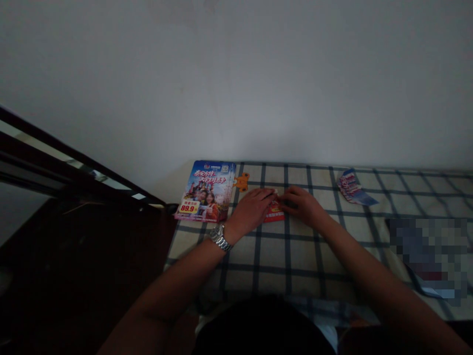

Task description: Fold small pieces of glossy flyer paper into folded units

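Note:
A red printed leaflet (274, 217) lies on the checked cloth, mostly covered by both hands. My left hand (253, 207), with a silver watch on its wrist, rests flat over the leaflet's left part with its fingers stretched out. At the leaflet's right edge, the fingers of my right hand (298, 203) are bent together in a pinch on the paper. The fingertips are dim, so the exact grip is hard to see. To the left is a stack of colourful flyers (205, 190). Between the stack and my left hand sits an orange bear-shaped piece (242, 182).
Several folded paper pieces (351, 188) lie fanned out at the right. A blurred-out dark item (424, 256) is further right, near the front edge. The plaid cloth (303, 251) covers the surface against a pale wall (277, 88). A dark railing (74, 153) stands at the left.

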{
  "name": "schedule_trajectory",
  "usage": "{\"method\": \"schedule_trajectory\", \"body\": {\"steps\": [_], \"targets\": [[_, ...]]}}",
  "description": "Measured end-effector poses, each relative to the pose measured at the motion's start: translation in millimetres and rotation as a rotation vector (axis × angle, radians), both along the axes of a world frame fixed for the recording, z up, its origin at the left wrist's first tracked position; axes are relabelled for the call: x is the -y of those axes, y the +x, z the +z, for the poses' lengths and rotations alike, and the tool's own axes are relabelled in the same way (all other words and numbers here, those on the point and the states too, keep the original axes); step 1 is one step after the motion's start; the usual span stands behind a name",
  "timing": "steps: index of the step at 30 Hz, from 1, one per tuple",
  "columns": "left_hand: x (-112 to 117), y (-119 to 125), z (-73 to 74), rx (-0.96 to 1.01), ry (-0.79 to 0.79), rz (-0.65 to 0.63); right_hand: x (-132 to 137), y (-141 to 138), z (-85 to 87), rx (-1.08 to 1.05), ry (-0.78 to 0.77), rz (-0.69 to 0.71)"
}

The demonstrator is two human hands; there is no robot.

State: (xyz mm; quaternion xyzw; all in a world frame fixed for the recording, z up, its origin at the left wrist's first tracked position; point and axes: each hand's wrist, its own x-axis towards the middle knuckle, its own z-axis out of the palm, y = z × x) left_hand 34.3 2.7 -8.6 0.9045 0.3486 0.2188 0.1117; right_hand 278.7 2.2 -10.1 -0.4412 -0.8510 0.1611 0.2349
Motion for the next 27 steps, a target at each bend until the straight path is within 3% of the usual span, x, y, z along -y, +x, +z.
{"method": "schedule_trajectory", "body": {"steps": [13, 27], "targets": [[2.2, -2.7, 2.1, -0.036, 0.005, -0.012, 13.8, 18.4, -5.3, 0.063, 0.098, 0.103], [2.8, -1.7, -1.0, -0.028, 0.014, 0.000, 16.7, 16.6, -6.3, -0.028, 0.094, 0.051]]}}
